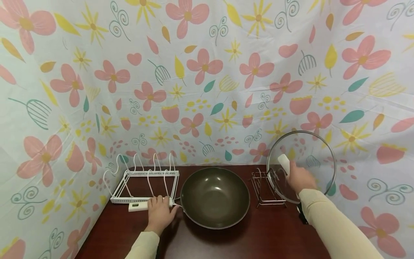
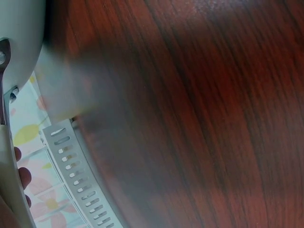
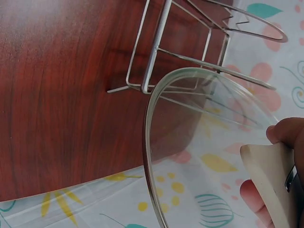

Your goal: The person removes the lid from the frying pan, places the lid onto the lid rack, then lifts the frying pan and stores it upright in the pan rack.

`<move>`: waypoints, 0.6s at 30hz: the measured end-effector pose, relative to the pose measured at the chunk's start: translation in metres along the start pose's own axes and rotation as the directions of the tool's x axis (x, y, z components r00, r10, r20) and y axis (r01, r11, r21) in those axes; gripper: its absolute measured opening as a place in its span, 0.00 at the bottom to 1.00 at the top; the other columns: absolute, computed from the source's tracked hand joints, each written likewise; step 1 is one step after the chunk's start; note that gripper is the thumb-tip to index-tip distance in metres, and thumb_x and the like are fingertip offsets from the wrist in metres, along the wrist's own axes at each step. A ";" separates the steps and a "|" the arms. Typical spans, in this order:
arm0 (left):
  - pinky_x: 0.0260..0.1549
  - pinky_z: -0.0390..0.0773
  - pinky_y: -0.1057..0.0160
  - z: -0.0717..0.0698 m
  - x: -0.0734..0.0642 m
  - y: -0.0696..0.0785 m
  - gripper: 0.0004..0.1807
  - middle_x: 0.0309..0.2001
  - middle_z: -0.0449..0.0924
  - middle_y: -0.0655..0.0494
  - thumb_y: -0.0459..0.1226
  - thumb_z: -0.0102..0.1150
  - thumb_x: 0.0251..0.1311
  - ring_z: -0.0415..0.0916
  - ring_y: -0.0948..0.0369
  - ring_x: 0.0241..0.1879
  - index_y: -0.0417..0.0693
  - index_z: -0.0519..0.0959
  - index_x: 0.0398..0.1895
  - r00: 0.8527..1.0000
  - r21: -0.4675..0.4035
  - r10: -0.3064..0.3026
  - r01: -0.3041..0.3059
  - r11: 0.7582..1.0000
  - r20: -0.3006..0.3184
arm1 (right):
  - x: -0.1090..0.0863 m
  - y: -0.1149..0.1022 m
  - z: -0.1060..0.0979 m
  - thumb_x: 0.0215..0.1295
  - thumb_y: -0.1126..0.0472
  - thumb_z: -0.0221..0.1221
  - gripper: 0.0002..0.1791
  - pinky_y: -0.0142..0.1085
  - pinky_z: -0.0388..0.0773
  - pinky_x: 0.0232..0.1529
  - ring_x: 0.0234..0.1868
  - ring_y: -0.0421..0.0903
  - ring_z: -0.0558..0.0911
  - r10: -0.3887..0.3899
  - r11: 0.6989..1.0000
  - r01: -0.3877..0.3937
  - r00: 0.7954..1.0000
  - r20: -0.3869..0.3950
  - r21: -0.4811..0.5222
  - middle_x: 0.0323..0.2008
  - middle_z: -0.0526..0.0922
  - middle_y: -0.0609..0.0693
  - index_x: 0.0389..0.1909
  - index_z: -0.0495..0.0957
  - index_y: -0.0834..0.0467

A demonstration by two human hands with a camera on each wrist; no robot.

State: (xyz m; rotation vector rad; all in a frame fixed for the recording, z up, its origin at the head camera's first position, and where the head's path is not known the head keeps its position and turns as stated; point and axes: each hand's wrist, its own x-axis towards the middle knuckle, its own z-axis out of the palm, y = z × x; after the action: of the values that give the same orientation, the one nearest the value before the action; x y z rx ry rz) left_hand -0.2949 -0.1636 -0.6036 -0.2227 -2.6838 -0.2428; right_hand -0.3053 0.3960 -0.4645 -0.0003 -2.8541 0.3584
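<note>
A dark wok [image 1: 215,198] with a white handle [image 1: 138,206] stands on the brown table. My left hand [image 1: 159,213] grips that handle, and the left wrist view shows its fingertips [image 2: 24,176] curled round it. On the right, my right hand [image 1: 300,177] holds a glass lid [image 1: 310,151] by its white knob [image 3: 268,175]. The lid is upright, its face turned toward the wall. Its left edge overlaps the small metal wire rack [image 1: 271,203] in the head view, and in the right wrist view the rim passes close by the rack's wires.
A white rack [image 1: 145,173] with tall curved dividers stands at the back left, just behind the wok handle. Flowered cloth [image 1: 207,90] hangs along the back and sides. The wood-grain table [image 1: 207,244] extends in front of the wok.
</note>
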 end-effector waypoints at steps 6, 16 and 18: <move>0.53 0.58 0.40 0.002 0.000 -0.001 0.29 0.38 0.70 0.45 0.61 0.64 0.59 0.65 0.41 0.46 0.43 0.78 0.42 1.000 0.015 0.006 -0.006 1.000 -0.009 | 0.000 -0.001 0.004 0.60 0.64 0.60 0.31 0.56 0.72 0.18 0.20 0.63 0.79 0.016 1.000 -0.015 1.000 -0.003 0.007 0.25 0.79 0.67 0.60 0.60 0.72; 0.54 0.58 0.40 0.005 0.001 -0.002 0.30 0.39 0.71 0.44 0.61 0.63 0.59 0.65 0.41 0.46 0.43 0.78 0.42 1.000 0.017 0.003 -0.003 1.000 -0.014 | 0.001 -0.006 0.008 0.60 0.65 0.60 0.31 0.57 0.73 0.20 0.24 0.65 0.80 0.040 0.999 -0.040 0.999 0.018 0.022 0.29 0.80 0.70 0.60 0.60 0.72; 0.53 0.58 0.40 0.005 0.001 -0.002 0.29 0.38 0.71 0.44 0.61 0.64 0.59 0.65 0.41 0.46 0.43 0.78 0.41 1.000 0.020 0.005 -0.005 1.000 -0.016 | 0.002 -0.007 0.009 0.60 0.65 0.61 0.32 0.58 0.73 0.21 0.24 0.66 0.80 0.043 0.999 -0.044 0.999 0.019 0.023 0.30 0.80 0.71 0.61 0.60 0.72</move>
State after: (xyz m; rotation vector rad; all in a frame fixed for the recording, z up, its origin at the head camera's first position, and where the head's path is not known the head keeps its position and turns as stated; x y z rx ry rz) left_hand -0.2982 -0.1648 -0.6083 -0.2204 -2.6681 -0.2148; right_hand -0.3096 0.3872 -0.4708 -0.0547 -2.8716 0.4033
